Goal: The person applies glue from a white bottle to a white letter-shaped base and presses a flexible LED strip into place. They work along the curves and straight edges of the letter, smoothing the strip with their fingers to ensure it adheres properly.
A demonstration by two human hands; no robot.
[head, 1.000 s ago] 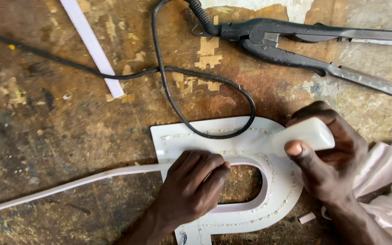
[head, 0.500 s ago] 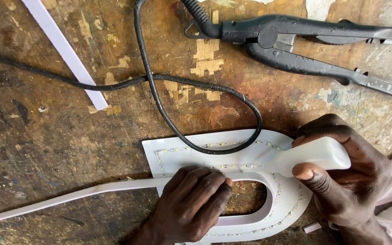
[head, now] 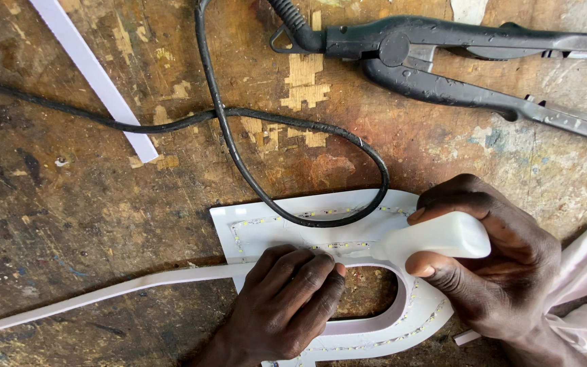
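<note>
On the scarred wooden bench (head: pixel 69 224), we press one white letter panel (head: pixel 253 228) flat and work along its edge with one white bottle (head: pixel 443 236).

Our left hand (head: pixel 287 306) lies spread, palm down, covering part of the panel and the white strip (head: pixel 103 292); our right hand (head: pixel 490 272) wraps tight around the bottle, hiding its middle. We count one black cable (head: pixel 239 156), one black clamp tool (head: pixel 456 61) cut off at right, two strips.

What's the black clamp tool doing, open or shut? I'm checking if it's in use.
Open: the black clamp tool lies untouched, arms spread apart toward the right.
</note>
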